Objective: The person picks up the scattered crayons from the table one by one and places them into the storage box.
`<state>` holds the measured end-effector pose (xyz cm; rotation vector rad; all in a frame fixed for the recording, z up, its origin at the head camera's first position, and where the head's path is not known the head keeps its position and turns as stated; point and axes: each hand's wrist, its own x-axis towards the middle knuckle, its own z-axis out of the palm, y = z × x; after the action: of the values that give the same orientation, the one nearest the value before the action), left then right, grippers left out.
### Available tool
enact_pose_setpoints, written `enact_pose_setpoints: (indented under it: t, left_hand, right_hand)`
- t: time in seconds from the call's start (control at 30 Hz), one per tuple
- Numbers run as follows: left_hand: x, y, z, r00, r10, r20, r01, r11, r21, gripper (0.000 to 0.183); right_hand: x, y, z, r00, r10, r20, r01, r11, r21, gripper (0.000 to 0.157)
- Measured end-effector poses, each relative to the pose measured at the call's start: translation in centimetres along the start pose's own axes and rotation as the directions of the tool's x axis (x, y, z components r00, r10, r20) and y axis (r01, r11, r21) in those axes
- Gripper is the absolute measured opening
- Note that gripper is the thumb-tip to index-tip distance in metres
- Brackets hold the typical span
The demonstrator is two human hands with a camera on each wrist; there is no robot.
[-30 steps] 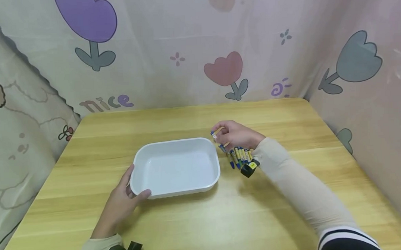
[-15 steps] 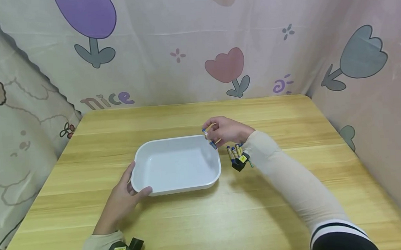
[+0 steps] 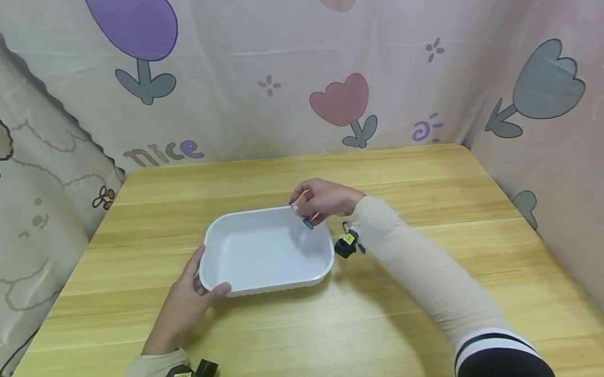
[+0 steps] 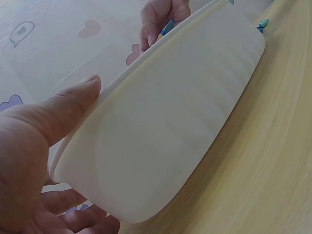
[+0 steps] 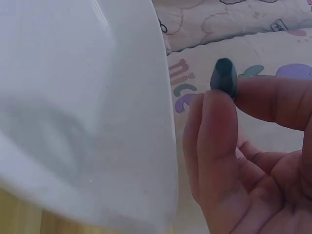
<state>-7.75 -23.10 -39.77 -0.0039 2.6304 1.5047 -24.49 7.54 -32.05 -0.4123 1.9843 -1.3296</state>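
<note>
A white plastic tray (image 3: 264, 252) stands on the wooden table. My left hand (image 3: 183, 306) grips its near left corner; in the left wrist view the thumb lies along the rim and the fingers curl beneath. Over the tray's far right corner, my right hand (image 3: 330, 198) pinches a crayon (image 3: 308, 223) between thumb and fingers. In the right wrist view that crayon's dark bluish-green end (image 5: 224, 77) sticks out beyond the fingertips, beside the tray wall. No crayon shows inside the tray in the head view.
Loose crayons (image 3: 361, 247) lie right of the tray, mostly hidden by the right wrist and its black camera mount (image 3: 345, 245). A patterned curtain (image 3: 238, 112) hangs behind the table (image 3: 288, 346) and along both sides.
My right hand has carried the crayon leftward from beside the loose crayons to above the tray's far right corner. The left hand keeps its grip on the tray.
</note>
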Motion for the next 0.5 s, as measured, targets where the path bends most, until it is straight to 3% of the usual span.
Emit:
enact_pose_setpoints:
  t: [0.5]
  left_hand:
    - [0.0,0.1,-0.1,1.0,-0.003,0.004,0.003,1.0,0.006,0.105]
  right_hand:
    - [1.9,-0.6,1.7,0.998,0.03,0.053,-0.025,0.996,-0.082,0.026]
